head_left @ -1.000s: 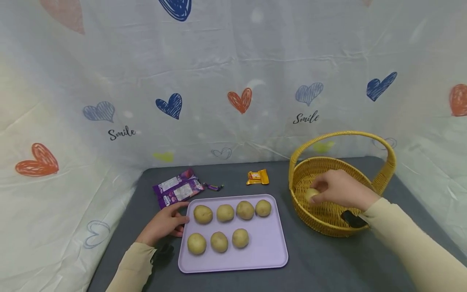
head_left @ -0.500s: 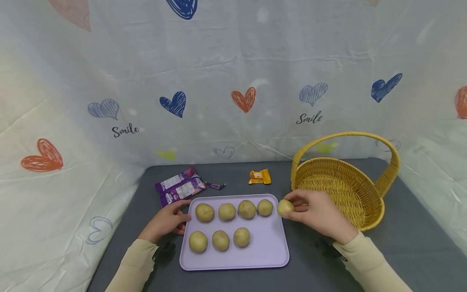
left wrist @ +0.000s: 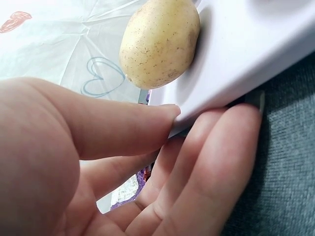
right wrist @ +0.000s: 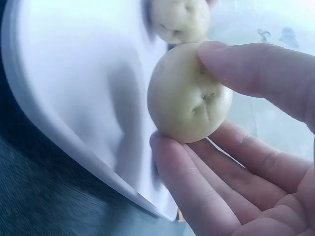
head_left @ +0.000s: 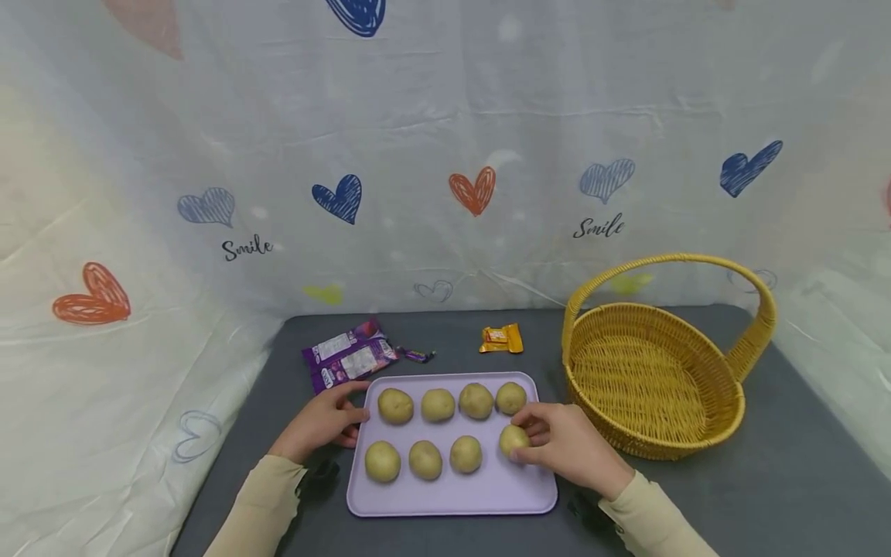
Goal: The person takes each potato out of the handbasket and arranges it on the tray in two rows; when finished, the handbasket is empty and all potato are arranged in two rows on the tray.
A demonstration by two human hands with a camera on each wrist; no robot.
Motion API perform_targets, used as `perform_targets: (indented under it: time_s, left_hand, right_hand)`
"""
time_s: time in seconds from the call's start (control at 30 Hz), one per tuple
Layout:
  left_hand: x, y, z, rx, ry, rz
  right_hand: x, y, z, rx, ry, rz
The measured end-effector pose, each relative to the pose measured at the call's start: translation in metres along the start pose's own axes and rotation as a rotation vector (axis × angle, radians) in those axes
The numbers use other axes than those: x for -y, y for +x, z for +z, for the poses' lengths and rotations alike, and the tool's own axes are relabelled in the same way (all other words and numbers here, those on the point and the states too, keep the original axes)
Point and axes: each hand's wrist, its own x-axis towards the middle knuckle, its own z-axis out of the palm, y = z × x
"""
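Note:
My right hand [head_left: 574, 449] pinches a small round potato [head_left: 513, 440] between thumb and fingers, over the right part of the lilac tray [head_left: 501, 495]. In the right wrist view this potato [right wrist: 187, 98] has dimpled eyes, and another potato [right wrist: 179, 19] lies beyond it. Several potatoes stand in a back row on the tray, and three, including a left one [head_left: 382, 461], line the front. At the tray's left edge my left hand [head_left: 323, 423] grips the rim, thumb [left wrist: 133, 129] on top and fingertips [left wrist: 236, 123] below, near a potato [left wrist: 160, 44].
A yellow woven basket [head_left: 640, 379] with a tall handle stands right of the tray; no potato shows in it. Behind the tray lie a purple packet [head_left: 351, 356], a small purple sweet [head_left: 416, 355] and a yellow-wrapped snack [head_left: 501, 338]. A printed curtain [head_left: 390, 263] hangs behind the table.
My right hand has brought the potato out of the basket, leftward and over the tray's front right part. My left hand has stayed on the tray's left edge.

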Motion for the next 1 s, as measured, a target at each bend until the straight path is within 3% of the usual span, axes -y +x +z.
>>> perform_targets:
  time_s: [1.0]
  left_hand:
    - [-0.0008,0.0028,0.0015,0.003,0.010,-0.004]
  right_hand:
    - [-0.0065,0.0006,0.0102,0.023,-0.022,-0.044]
